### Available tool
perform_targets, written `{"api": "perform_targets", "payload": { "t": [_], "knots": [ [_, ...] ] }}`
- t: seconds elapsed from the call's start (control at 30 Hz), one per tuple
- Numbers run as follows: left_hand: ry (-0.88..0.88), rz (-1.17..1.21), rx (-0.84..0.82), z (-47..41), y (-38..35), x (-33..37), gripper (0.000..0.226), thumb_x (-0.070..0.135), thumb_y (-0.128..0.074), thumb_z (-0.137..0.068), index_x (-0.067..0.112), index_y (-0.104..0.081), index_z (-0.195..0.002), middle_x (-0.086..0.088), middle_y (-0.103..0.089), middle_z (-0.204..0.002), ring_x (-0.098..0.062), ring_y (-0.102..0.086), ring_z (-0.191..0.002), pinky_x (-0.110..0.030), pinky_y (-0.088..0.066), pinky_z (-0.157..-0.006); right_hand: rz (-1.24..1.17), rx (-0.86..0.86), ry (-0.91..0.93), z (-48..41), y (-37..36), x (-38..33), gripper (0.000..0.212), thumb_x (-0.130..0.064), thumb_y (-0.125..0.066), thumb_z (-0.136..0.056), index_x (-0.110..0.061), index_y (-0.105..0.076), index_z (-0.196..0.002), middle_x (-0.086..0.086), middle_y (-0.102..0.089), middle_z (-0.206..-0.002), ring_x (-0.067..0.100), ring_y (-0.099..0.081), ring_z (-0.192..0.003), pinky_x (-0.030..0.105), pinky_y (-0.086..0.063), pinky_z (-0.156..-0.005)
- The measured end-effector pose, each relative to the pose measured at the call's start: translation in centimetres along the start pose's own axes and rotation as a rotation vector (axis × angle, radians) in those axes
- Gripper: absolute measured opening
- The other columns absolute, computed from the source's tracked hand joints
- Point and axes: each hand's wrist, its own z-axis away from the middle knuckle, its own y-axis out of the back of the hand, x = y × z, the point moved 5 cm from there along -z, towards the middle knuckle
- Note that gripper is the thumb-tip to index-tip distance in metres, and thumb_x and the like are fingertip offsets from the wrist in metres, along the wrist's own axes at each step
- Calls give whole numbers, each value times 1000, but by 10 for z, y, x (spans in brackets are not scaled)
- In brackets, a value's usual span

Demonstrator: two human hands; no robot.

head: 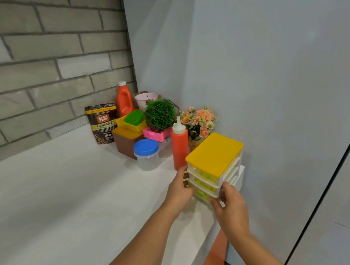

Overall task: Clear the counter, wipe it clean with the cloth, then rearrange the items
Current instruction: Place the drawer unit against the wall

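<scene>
The mini drawer unit (215, 156) has a yellow top, a white frame and lime green inside its drawers. The squeeze bottle (180, 147) is red with a white cap, the jar (147, 154) is blue-lidded, one basket (157, 135) is pink and the ball plant (160, 114) is green. The flowers (199, 119) are peach and pink, the pouch (102, 124) is dark brown with a yellow band, the counter (65, 195) is white and the wall (21, 65) is grey brick.

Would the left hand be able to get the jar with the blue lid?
Probably, once it lets go. The left hand grips the little drawer box together with the right hand. The jar stands just beyond on bare counter, and the red squeeze bottle is beside the path, not across it.
</scene>
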Motion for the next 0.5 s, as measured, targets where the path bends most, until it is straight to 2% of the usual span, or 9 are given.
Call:
{"api": "perform_targets", "payload": {
  "t": [0.07, 0.17, 0.23, 0.33, 0.5],
  "knots": [
    [1, -15, 23, 12, 16, -2, 50, 6, -51, -92, 25, -36, -135, -1, -52, -124, -20, -54, -113, -37, -47, -97, -10, -11, 23, 12, -7, -12, 21, -12, -69, -79, -21, -50, -85, -4, -55, -81, 17, -53, -77, 31, -48, -63],
    [11, -23, 68, 35, 40, -7, 47, 7, -52, -92, 25, -38, -133, -2, -53, -124, -21, -53, -115, -39, -47, -98, -61, -55, 53, 29, -16, -32, 21, -12, -68, -81, -22, -50, -86, -4, -55, -83, 16, -52, -77, 19, -40, -61],
    [9, -22, 107, 51, 58, -7, 46, 7, -53, -91, 24, -40, -131, -4, -54, -123, -22, -54, -114, -40, -47, -98, -84, -87, 73, 38, -21, -47, 18, -10, -68, -81, -17, -54, -90, -1, -57, -86, 17, -53, -80, 22, -42, -64],
    [-6, -26, 178, 73, 86, -4, 46, 5, -57, -89, 20, -43, -130, -7, -56, -119, -24, -56, -109, -40, -49, -95, -122, -144, 126, 45, -31, -69, 18, -9, -69, -79, -12, -55, -90, 2, -58, -83, 20, -54, -77, 32, -45, -67],
    [-24, -52, 325, 120, 128, 0, 51, 0, -64, -83, 14, -46, -129, -3, -58, -106, -21, -58, -97, -30, -50, -84, -184, -258, 255, 59, -45, -104, 20, -8, -71, -77, -10, -56, -90, 4, -57, -78, 20, -51, -70, 32, -43, -62]
  ]
}}
